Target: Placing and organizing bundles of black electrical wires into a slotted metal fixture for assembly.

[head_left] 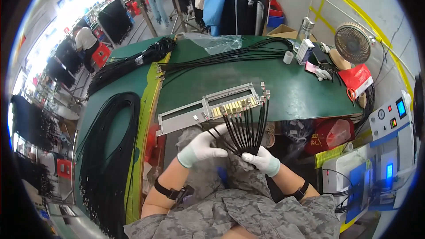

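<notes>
A bundle of black cables [250, 144] fans out in front of me, with small metal connectors on the far ends. My right hand [265, 161], in a white glove, is closed around the gathered lower part of the bundle, thumb on top. Several cables reach a metal fixture plate [181, 118] with a row of brass-coloured slots [234, 106], lying at the table's near edge. On the bundle's left side is my left hand [201, 148], also gloved; its thumb stands apart from the fingers. Its fingertips are partly hidden by the leftmost cables.
Long black cable bundles lie on the green table [212, 82], with a large coil [108, 146] at left. At the right are a fan [352, 42], orange-handled scissors [351, 94], a red packet [357, 81] and a machine with a screen [389, 117]. Someone [86, 40] is far left.
</notes>
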Demonstrator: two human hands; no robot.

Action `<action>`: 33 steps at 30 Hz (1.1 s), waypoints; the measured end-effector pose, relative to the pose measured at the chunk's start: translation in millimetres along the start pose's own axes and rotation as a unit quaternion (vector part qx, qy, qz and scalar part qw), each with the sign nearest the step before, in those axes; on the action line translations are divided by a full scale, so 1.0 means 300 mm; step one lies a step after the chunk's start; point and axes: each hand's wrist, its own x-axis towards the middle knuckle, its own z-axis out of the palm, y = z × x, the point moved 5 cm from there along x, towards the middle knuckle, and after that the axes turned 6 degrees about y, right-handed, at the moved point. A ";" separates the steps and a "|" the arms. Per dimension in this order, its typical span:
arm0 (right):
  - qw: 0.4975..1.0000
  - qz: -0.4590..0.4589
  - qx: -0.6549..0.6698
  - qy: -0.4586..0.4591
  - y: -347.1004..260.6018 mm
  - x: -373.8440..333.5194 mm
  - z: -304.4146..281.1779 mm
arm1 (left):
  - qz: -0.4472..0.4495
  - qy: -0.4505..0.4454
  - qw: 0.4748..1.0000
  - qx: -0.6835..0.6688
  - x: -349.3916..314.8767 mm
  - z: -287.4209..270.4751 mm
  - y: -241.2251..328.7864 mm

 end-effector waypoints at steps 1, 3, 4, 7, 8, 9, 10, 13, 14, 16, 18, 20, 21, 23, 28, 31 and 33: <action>1.000 0.006 0.000 -0.005 0.006 0.000 0.005 | -0.023 0.001 0.994 -0.111 -0.011 0.041 0.018; 1.000 0.015 -0.018 -0.003 0.018 0.006 0.022 | -0.045 0.011 0.974 -0.220 -0.027 0.072 0.035; 0.999 0.019 -0.026 -0.002 0.023 0.011 0.028 | -0.060 0.036 0.974 -0.214 -0.026 0.069 0.036; 0.999 0.016 -0.039 0.005 0.036 0.024 0.025 | -0.090 0.090 0.971 -0.202 -0.031 0.055 0.025; 0.999 0.011 -0.046 0.013 0.039 0.028 0.022 | -0.095 0.099 0.970 -0.199 -0.033 0.052 0.015; 0.999 0.013 -0.046 0.010 0.044 0.032 0.024 | -0.100 0.107 0.970 -0.195 -0.036 0.050 0.004; 0.999 0.010 -0.040 0.015 0.046 0.034 0.023 | -0.105 0.111 0.969 -0.193 -0.034 0.050 -0.004; 0.999 0.005 -0.029 0.029 0.053 0.039 0.016 | -0.107 0.134 0.963 -0.210 -0.028 0.052 0.005; 1.000 0.008 -0.018 0.023 0.056 0.043 0.016 | -0.107 0.145 0.959 -0.217 -0.026 0.051 0.007; 1.000 0.015 0.005 0.008 0.061 0.050 0.018 | -0.108 0.149 0.959 -0.217 -0.025 0.051 0.008; 1.000 0.015 0.000 0.016 0.056 0.045 0.019 | -0.108 0.161 0.957 -0.216 -0.024 0.049 0.009; 0.999 0.011 -0.012 0.029 0.048 0.044 0.016 | -0.113 0.167 0.956 -0.212 -0.026 0.054 0.007; 0.999 0.009 -0.012 0.030 0.048 0.045 0.015 | -0.118 0.174 0.956 -0.207 -0.027 0.056 0.004; 0.999 0.013 -0.020 0.037 0.059 0.042 0.014 | -0.122 0.179 0.955 -0.202 -0.028 0.060 0.001; 0.999 0.018 -0.022 0.037 0.075 0.040 0.015 | -0.136 0.182 0.950 -0.214 -0.038 0.062 -0.010; 0.999 0.012 -0.024 0.038 0.080 0.041 0.013 | -0.126 0.182 0.952 -0.212 -0.034 0.062 -0.008; 0.999 0.008 -0.025 0.038 0.079 0.042 0.012 | -0.133 0.186 0.951 -0.209 -0.034 0.066 0.006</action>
